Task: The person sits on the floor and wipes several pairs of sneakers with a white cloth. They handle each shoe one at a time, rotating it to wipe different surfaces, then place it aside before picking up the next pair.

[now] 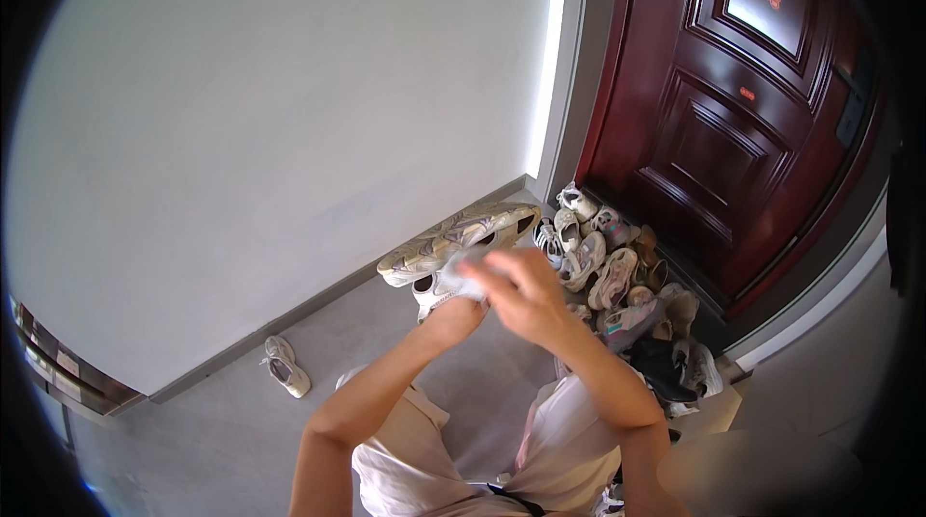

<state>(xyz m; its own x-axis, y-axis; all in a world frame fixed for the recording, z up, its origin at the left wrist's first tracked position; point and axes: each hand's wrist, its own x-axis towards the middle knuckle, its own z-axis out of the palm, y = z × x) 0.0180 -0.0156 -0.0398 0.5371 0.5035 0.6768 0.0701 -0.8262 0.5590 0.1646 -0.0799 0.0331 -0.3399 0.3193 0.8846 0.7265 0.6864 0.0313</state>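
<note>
Both my hands meet in front of me, above the floor by the wall. A blurred whitish item (pixel 466 275), perhaps a shoe, is between them; motion hides its exact shape. My left hand (pixel 463 318) is curled around its near side, its fingers mostly hidden. Over its right side reaches my right hand (pixel 532 293), fingers bent and blurred; whether they grip it I cannot tell. Just beyond lies a row of pale sneakers (pixel 434 249) along the wall's base. A white shoe (pixel 427 289) with a dark opening shows left of the item, partly covered.
A heap of mixed shoes (pixel 608 264) lies at the right, before a dark red panelled door (pixel 709 141). Black footwear (pixel 658 369) is at its near end. One pale sneaker (pixel 286 365) stands alone at the left. The grey baseboard (pixel 304 307) edges the wall.
</note>
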